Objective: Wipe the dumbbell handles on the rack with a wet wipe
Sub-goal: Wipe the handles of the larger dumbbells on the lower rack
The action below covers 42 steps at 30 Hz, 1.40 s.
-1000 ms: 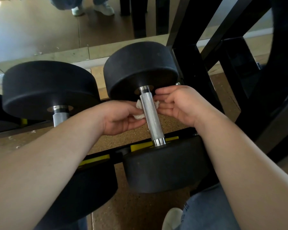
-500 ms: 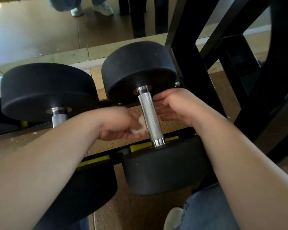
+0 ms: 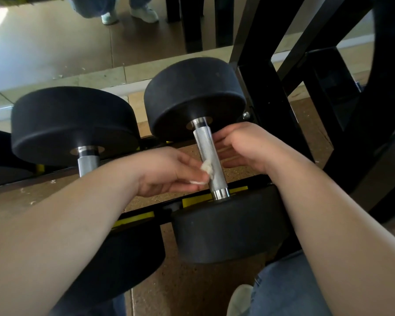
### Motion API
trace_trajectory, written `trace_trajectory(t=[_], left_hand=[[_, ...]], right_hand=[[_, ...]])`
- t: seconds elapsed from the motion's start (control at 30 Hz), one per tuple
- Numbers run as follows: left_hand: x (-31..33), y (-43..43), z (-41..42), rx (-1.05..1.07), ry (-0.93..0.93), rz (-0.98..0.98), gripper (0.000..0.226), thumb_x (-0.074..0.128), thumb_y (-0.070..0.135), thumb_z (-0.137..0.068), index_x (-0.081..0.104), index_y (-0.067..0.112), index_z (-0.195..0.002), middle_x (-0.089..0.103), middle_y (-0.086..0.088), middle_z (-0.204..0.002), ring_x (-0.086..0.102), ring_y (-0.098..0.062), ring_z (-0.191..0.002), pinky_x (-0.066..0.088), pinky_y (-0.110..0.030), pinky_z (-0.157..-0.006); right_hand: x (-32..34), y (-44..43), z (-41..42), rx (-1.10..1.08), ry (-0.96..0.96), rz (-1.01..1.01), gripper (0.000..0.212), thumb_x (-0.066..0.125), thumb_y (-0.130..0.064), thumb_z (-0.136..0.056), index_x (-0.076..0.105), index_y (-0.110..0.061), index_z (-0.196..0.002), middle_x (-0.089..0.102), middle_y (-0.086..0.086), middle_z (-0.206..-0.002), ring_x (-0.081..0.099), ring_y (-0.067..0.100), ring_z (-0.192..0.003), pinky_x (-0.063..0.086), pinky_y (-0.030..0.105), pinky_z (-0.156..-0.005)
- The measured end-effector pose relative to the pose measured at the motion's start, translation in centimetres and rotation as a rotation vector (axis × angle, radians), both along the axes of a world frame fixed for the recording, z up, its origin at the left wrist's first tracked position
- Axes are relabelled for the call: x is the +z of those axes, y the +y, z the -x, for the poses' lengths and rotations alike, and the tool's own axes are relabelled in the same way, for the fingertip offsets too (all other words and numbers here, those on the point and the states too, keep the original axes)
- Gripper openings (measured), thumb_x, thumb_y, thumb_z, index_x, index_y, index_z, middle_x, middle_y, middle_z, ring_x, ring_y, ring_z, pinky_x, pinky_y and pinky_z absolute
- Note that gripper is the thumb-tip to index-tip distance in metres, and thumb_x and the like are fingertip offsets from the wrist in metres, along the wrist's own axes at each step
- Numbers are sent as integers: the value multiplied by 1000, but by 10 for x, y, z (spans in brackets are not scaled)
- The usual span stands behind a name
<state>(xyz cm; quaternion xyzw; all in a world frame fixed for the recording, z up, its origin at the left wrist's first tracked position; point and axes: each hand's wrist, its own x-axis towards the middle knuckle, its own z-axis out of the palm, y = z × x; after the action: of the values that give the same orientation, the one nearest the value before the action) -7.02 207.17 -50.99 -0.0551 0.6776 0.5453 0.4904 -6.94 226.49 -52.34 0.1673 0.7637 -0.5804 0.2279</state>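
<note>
The left grip (image 3: 169, 172) pinches the wet wipe (image 3: 206, 168) against the dumbbell handle (image 3: 205, 144); the right grip (image 3: 244, 145), fingers relaxed, holds nothing just beside it.

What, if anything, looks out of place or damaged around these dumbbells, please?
Only stray litter: pale scraps lie on the floor beside the left dumbbell, with more on the ledge below the mirror. Nothing looks damaged.

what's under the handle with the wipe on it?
Speckled brown floor and the rack's black-and-yellow rail show beneath the handle. The left hand, wet wipe and right hand cover the rest.
</note>
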Motion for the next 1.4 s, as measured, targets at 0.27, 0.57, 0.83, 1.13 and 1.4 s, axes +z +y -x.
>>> trace_trajectory(t=[0.27,0.57,0.83,1.13,1.4], left_hand=[[-4,10,9,329,498,79,16,86,25,-80,78,20,-92,77,2,-92,70,-10,-82,58,-23,-72],[7,14,-16,-332,603,300,9,88,34,-76,81,29,-80,74,15,-70,65,3,-59,51,-17,-61],[7,22,-7,-62,1111,287,8,82,38,-83,74,39,-86,68,23,-79,61,17,-80,46,-1,-70],[1,25,-28,-513,1225,394,26,67,57,-90,81,36,-90,75,17,-80,66,3,-78,54,-21,-79],[7,24,-17,-415,1262,429,21,70,56,-88,77,36,-88,56,24,-66,54,12,-65,37,-3,-61]], right_hand=[[5,-1,-2,3,55,-56,26,52,-10,-99,75,-22,-101,77,4,-104,75,20,-97,59,45,-92],[-1,-3,-2,66,77,-119,26,55,-11,-99,76,-25,-94,78,-2,-90,76,18,-89,62,45,-87],[0,2,-1,-32,173,-95,20,59,-15,-98,77,-25,-99,79,-3,-90,76,16,-86,63,43,-86],[-3,1,-1,-21,186,-84,23,55,-13,-100,76,-20,-94,78,3,-86,76,21,-82,57,34,-70],[5,3,-7,-10,236,-121,19,58,-17,-100,76,-23,-96,77,1,-88,75,18,-83,63,42,-84]])
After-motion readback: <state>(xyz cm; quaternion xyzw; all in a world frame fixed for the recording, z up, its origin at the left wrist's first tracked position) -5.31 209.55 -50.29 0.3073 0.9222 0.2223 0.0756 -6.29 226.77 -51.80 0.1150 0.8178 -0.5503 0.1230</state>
